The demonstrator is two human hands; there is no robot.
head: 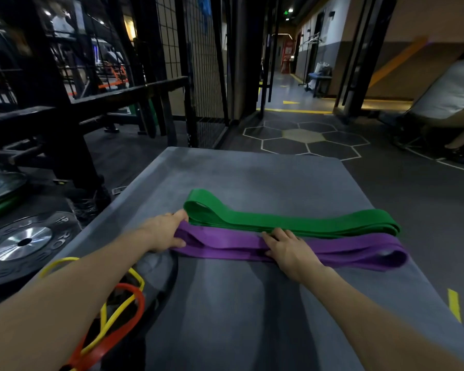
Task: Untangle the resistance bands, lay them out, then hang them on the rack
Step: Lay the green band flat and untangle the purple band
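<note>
Under my hands the purple band [292, 246] looks like smooth rubber with a faint sheen, the green band [287, 219] beside it matt, both on the bench [252, 178] of dull grey padding, scuffed pale.

Grey mat [252, 178] beyond green band [279, 218] bare; weight plate [24, 242] & black rack frame [65, 124] crowd left.
</note>
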